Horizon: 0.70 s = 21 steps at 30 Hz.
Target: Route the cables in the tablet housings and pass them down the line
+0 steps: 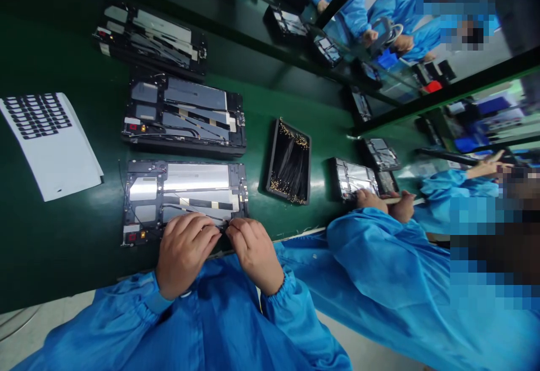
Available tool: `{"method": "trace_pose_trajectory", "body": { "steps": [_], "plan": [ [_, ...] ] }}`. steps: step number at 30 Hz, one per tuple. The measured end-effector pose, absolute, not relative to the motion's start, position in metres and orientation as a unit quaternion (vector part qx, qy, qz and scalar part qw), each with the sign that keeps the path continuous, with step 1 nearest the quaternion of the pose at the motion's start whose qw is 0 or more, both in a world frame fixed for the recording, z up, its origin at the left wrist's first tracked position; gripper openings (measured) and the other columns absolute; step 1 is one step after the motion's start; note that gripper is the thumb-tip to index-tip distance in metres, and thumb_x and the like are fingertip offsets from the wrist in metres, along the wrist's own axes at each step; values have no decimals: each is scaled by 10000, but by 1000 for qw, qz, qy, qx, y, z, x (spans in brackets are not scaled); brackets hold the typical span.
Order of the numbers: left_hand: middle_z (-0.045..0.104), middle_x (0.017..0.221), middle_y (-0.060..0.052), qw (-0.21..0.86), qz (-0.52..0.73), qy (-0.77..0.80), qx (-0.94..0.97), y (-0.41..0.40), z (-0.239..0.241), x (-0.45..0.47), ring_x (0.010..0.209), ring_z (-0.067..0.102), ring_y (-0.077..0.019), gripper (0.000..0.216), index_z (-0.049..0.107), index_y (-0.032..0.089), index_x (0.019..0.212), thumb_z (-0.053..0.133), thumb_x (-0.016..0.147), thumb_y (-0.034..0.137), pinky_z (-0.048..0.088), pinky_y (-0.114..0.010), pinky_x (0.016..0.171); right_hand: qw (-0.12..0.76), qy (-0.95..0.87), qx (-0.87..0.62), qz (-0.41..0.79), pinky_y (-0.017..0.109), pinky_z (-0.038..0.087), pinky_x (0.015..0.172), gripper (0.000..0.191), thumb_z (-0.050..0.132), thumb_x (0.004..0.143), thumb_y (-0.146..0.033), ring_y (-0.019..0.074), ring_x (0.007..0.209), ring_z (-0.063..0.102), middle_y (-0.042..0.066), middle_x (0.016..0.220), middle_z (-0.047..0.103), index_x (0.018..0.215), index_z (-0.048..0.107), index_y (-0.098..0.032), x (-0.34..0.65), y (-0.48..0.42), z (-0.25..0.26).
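An opened tablet chassis (185,188) with silver plates and black cables lies on the green belt right in front of me. My left hand (185,253) rests on its near edge, fingers curled and pressed down on a thin black cable. My right hand (253,253) sits beside it, fingertips pinched at the same cable near the chassis's lower right part. What exactly sits between the fingers is too small to make out. Both sleeves are blue.
Two more opened chassis (183,115) (152,39) lie farther up the belt (63,236). A white sheet of black stickers (50,140) lies at the left. A black tray of gold-tipped cables (289,163) stands to the right. A co-worker's hands (386,202) work on another chassis (352,177).
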<state>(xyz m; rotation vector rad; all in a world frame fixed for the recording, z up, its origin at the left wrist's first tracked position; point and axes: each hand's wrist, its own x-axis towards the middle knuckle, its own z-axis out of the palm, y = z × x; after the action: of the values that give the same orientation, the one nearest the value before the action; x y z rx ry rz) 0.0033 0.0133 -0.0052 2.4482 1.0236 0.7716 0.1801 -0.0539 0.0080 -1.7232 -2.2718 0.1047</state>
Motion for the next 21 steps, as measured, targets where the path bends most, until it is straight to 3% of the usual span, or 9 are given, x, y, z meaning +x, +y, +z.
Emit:
{"method": "trace_pose_trajectory", "body": {
  "steps": [5,12,21],
  "plan": [
    [736,964,-21,184,272,361,873,14,-6,6,1010,643,-229,134,699,251,891,590,970,254,441,-409,875,153,-785,-598,55,395,527,873,223,459,1021,-157,244,1026,616,131,1111,691,1157,634,-166,183,-55,6],
    [726,956,-17,176,262,361,878,14,-9,8,1004,636,-229,103,688,254,883,616,956,250,429,-403,870,283,-716,-626,121,365,561,855,153,537,1002,-148,202,1000,636,92,1047,670,1115,621,-209,189,-61,1],
    [731,951,-17,158,269,358,880,15,-9,8,995,639,-234,106,696,254,878,619,950,249,439,-406,854,266,-713,-639,110,369,547,843,171,554,987,-146,207,978,640,85,1043,682,1117,634,-224,185,-59,0]
  ]
}}
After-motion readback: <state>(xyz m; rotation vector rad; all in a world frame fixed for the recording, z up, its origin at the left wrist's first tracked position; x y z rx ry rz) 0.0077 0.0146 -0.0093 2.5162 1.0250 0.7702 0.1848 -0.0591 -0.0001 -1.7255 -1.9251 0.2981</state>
